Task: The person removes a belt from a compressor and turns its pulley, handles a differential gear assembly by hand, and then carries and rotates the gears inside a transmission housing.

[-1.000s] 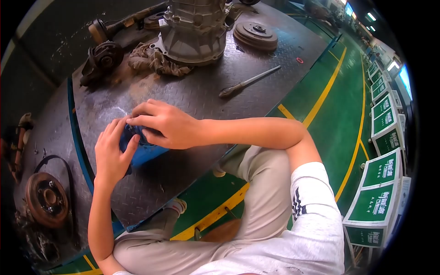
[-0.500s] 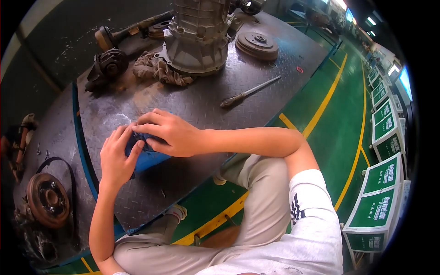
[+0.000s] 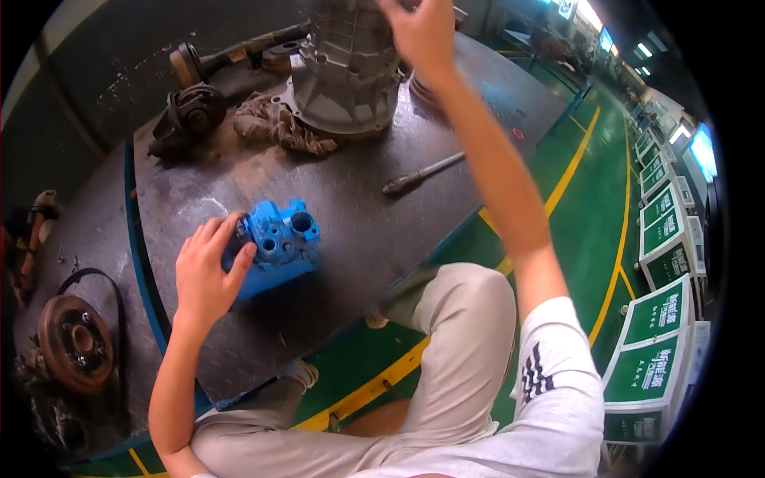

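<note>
A blue painted metal housing (image 3: 280, 243) with round bores in its upper face sits on the steel tabletop (image 3: 343, 231). Gripping its left end is my left hand (image 3: 209, 263), thumb and forefinger curled about a dark part of that side. My right hand (image 3: 424, 40) is raised at the top of the view, in front of the upper right side of a large grey gearbox casing (image 3: 343, 92). Motion smears it and the frame's top edge cuts the fingers, so what it touches or holds is hidden. A crumpled brown rag (image 3: 279, 127) lies at the casing's base.
A wooden-handled rod tool (image 3: 418, 174) lies to the right of the housing. Dark mechanical parts (image 3: 191, 115) stand at the back left. On the left table are a rusty round hub (image 3: 78, 342) and a belt. Green-and-white boxes (image 3: 649, 358) line the floor at right.
My right hand has left the blue housing and swung up and away to the gearbox casing, uncovering the housing's bored face. My left hand has stayed on the housing's left end.
</note>
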